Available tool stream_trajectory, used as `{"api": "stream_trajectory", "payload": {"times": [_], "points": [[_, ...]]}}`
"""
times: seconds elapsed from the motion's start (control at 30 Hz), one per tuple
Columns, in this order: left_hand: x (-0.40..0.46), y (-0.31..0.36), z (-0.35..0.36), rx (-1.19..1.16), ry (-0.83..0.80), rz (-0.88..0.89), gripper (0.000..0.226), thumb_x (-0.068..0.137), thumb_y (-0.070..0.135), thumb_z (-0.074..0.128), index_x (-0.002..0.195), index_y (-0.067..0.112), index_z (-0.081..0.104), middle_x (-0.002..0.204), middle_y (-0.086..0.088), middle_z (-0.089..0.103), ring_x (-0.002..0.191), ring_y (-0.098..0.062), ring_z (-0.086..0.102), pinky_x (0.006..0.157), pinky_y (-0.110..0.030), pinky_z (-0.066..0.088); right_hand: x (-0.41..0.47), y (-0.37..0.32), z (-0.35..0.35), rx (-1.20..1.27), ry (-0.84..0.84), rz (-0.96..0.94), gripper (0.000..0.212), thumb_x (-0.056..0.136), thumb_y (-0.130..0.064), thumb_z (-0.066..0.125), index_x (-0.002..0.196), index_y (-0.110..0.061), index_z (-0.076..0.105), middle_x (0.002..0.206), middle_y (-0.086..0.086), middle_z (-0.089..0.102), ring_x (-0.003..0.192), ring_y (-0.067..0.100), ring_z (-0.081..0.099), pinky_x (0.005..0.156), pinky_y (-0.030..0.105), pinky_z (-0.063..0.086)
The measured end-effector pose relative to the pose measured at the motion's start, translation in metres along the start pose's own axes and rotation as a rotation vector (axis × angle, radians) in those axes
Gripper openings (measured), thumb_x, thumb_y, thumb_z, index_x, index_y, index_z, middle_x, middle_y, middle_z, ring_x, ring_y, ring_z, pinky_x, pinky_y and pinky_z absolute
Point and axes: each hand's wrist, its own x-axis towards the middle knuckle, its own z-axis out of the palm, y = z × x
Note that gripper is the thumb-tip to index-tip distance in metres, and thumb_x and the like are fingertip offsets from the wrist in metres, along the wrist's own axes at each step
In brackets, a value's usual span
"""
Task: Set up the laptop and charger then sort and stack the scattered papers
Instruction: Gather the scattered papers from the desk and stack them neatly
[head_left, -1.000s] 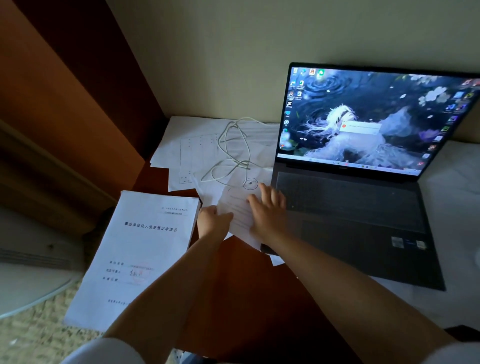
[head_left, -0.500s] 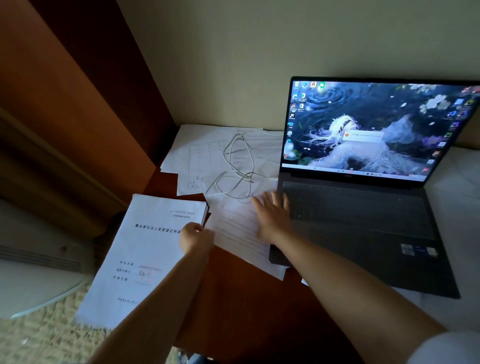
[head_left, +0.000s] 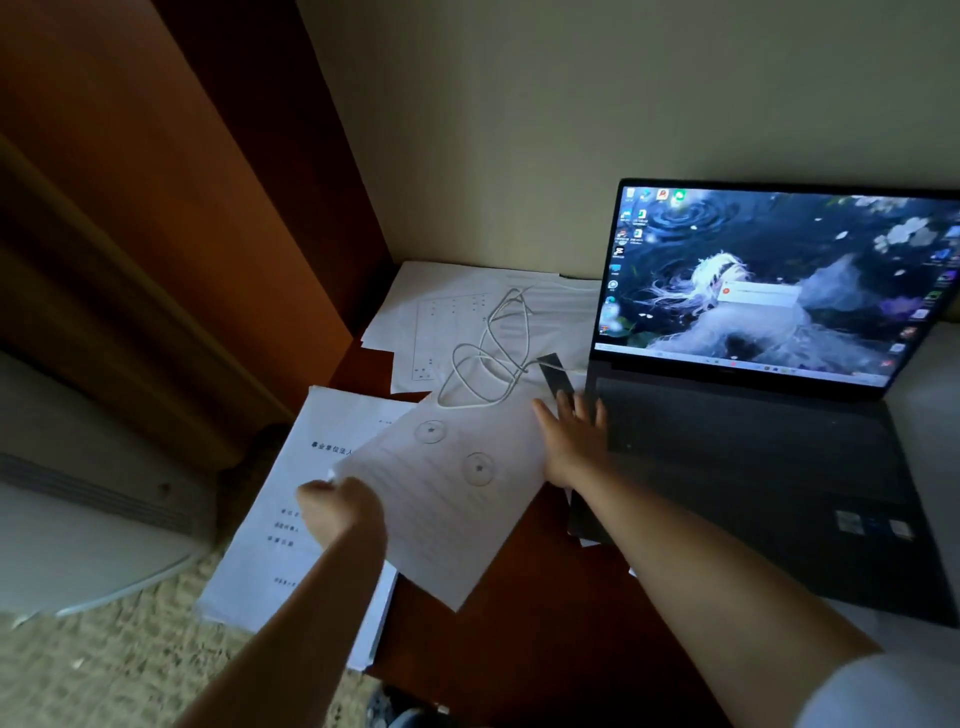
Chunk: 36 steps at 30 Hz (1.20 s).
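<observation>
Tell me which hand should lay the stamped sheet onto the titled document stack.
Left. The left hand already pinches the stamped sheet directly over the titled document stack; the right hand only rests flat beside the laptop.

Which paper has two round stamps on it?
The loose sheet pinched by the left hand. The booklet under it shows only printed text; the far sheet shows a dotted grid.

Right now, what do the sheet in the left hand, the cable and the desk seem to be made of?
Sheet: thin matte paper; it bends, print shows faintly through. Cable: white, smooth, probably plastic-sheathed; it lies in loose loops. Desk: reddish-brown, looks like wood or veneer; dim light leaves it open.
</observation>
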Motion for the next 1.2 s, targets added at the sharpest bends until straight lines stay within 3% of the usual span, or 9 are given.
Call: {"api": "stream_trajectory", "payload": {"times": [0.13, 0.3, 0.57, 0.7, 0.9, 0.97, 1.1, 1.17, 1.2], "points": [[0.005, -0.011, -0.009, 0.004, -0.020, 0.044, 0.012, 0.093, 0.003, 0.041, 0.105, 0.005, 0.042, 0.119, -0.026, 0.053, 0.106, -0.041, 0.052, 0.082, -0.037, 0.039, -0.005, -0.006, 0.004, 0.010, 0.016, 0.015, 0.082, 0.087, -0.010, 0.055, 0.151, -0.026, 0.006, 0.159, 0.011, 0.002, 0.146, 0.033, -0.004, 0.117, 0.050, -0.004], [-0.014, -0.033, -0.007, 0.044, -0.206, 0.030, 0.037, 0.085, 0.011, 0.066, 0.119, 0.001, 0.053, 0.114, -0.019, 0.061, 0.104, -0.035, 0.058, 0.081, -0.033, 0.044, -0.020, -0.024, 0.008, 0.032, 0.038, -0.014, 0.075, 0.085, -0.005, 0.049, 0.149, -0.024, 0.015, 0.156, 0.011, 0.010, 0.145, 0.028, 0.005, 0.117, 0.050, 0.002], [-0.006, -0.029, -0.040, -0.021, -0.367, -0.050, 0.008, 0.077, 0.001, 0.060, 0.083, -0.003, 0.057, 0.074, -0.010, 0.055, 0.074, -0.032, 0.060, 0.063, -0.037, 0.055, -0.075, -0.053, 0.019, 0.205, -0.047, -0.114, 0.070, 0.080, -0.002, 0.055, 0.143, -0.021, 0.031, 0.140, 0.008, 0.034, 0.132, 0.029, 0.031, 0.104, 0.040, 0.034], [-0.005, -0.034, -0.078, -0.172, -0.440, -0.084, 0.011, 0.078, -0.005, 0.057, 0.089, -0.002, 0.058, 0.072, -0.008, 0.055, 0.064, -0.022, 0.055, 0.061, -0.033, 0.054, -0.124, -0.072, 0.025, 0.161, -0.198, -0.116, 0.097, 0.079, 0.001, 0.062, 0.152, -0.028, 0.006, 0.159, 0.006, 0.003, 0.145, 0.028, 0.007, 0.116, 0.042, 0.020], [-0.010, -0.070, -0.120, -0.319, -0.604, -0.252, 0.018, 0.082, -0.008, 0.054, 0.099, -0.002, 0.056, 0.085, -0.016, 0.059, 0.065, -0.023, 0.057, 0.050, -0.029, 0.053, -0.196, -0.097, 0.046, 0.037, -0.276, -0.039, 0.125, 0.070, -0.002, 0.075, 0.147, -0.036, -0.018, 0.157, 0.001, -0.020, 0.146, 0.028, -0.005, 0.116, 0.044, 0.020], [-0.011, -0.082, -0.127, -0.285, -0.642, -0.277, 0.017, 0.083, -0.003, 0.056, 0.100, -0.002, 0.054, 0.079, -0.013, 0.057, 0.064, -0.023, 0.058, 0.047, -0.027, 0.051, -0.218, -0.100, 0.055, 0.011, -0.270, -0.038, 0.115, 0.076, -0.011, 0.074, 0.149, -0.035, -0.012, 0.158, 0.003, -0.017, 0.146, 0.029, -0.004, 0.117, 0.043, 0.018], [-0.017, -0.101, -0.140, -0.308, -0.686, -0.235, 0.021, 0.084, 0.003, 0.054, 0.102, -0.007, 0.059, 0.075, -0.013, 0.061, 0.062, -0.025, 0.064, 0.049, -0.027, 0.052, -0.252, -0.097, 0.073, 0.309, 0.013, -0.010, 0.043, 0.094, -0.020, 0.056, 0.136, -0.020, 0.050, 0.152, 0.007, 0.031, 0.139, 0.026, 0.029, 0.111, 0.035, 0.031], [-0.026, -0.106, -0.147, -0.350, -0.725, -0.165, 0.025, 0.091, 0.022, 0.055, 0.103, 0.001, 0.061, 0.080, -0.010, 0.063, 0.071, -0.025, 0.064, 0.054, -0.028, 0.051, -0.264, -0.098, 0.073, 0.542, 0.156, 0.084, 0.026, 0.095, -0.025, 0.054, 0.111, -0.007, 0.065, 0.116, 0.011, 0.062, 0.108, 0.025, 0.058, 0.086, 0.033, 0.046], [-0.032, -0.106, -0.151, -0.381, -0.764, -0.153, 0.030, 0.095, 0.034, 0.052, 0.104, 0.006, 0.060, 0.084, -0.008, 0.064, 0.074, -0.023, 0.063, 0.056, -0.028, 0.051, -0.268, -0.100, 0.070, 0.636, 0.213, 0.140, 0.026, 0.096, -0.028, 0.053, 0.093, -0.005, 0.065, 0.090, 0.009, 0.064, 0.084, 0.024, 0.060, 0.069, 0.032, 0.045]]}}
